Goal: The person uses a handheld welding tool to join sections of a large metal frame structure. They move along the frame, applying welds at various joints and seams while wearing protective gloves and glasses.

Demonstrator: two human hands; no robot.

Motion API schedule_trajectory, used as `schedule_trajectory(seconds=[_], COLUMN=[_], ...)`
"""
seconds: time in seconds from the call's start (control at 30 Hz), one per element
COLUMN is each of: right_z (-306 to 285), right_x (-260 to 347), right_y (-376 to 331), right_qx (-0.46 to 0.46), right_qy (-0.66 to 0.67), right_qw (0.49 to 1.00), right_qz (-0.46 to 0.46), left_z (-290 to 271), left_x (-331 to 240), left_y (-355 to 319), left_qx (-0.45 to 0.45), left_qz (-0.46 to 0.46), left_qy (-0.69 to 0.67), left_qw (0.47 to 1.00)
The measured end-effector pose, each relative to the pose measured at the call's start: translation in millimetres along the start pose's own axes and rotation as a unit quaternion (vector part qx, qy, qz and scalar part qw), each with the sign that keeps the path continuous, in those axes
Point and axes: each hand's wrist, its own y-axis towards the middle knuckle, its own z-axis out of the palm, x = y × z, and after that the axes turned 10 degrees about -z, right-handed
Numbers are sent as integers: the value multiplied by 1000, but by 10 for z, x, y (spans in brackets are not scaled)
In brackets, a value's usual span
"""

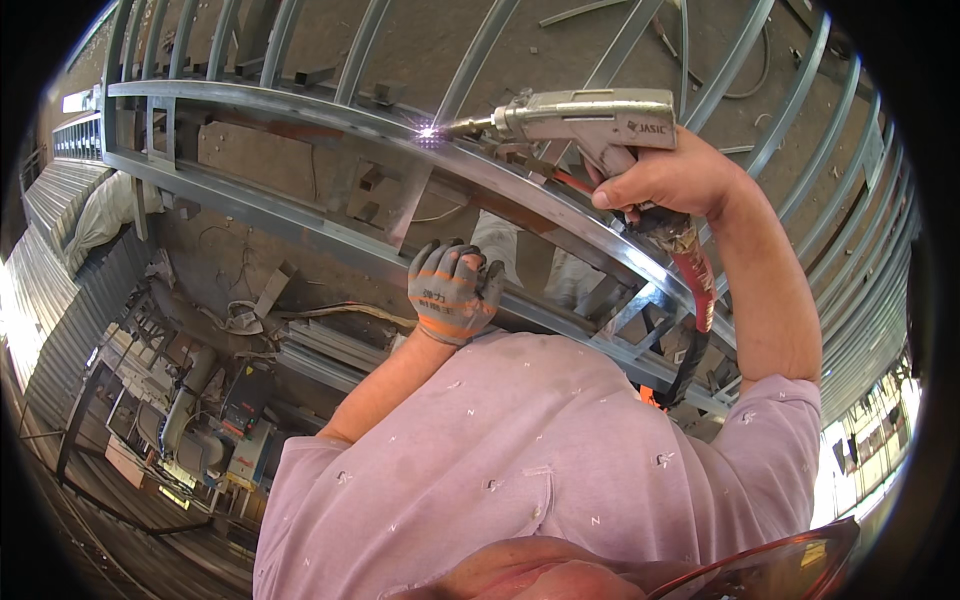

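My right hand (pixel 680 175), bare, is wrapped round the grip of a grey handheld welding gun (pixel 590 115). The gun's nozzle points left, and a bright violet-white spark (pixel 429 133) glows at its tip on the upper metal rail (pixel 520 183). A red and black cable (pixel 692 280) hangs from the gun's handle. In a grey and orange work glove, my left hand (pixel 453 292) is closed with curled fingers at the lower metal rail (pixel 300 217). Whatever those fingers may hold is hidden.
Parallel metal bars (pixel 480 55) run off the upper rail and fan out at the far side and right. Equipment with a dark box (pixel 246 398) stands at lower left. Long metal profiles (pixel 325 350) lie on the floor near a white bucket (pixel 243 318). Corrugated sheets (pixel 75 320) stand farther left.
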Motion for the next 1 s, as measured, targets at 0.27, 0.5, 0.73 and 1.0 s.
schedule_trajectory(seconds=[0.27,0.5,0.73,1.0], right_z=[-21,-30,-13,-30], right_x=[-15,-1,26,1], right_y=[13,10,-20,-39], right_qx=[7,13,3,-1], right_qy=[-15,-1,-11,-17], right_qw=[1000,1000,1000,1000], right_qz=[-8,14,8,8], left_z=[20,6,29,45], left_x=[31,12,29,53], left_y=[-33,-35,-59,-85], left_qx=[9,7,-3,1], left_qz=[-2,-2,3,2], left_qy=[3,22,22,25], left_qw=[1000,1000,1000,1000])
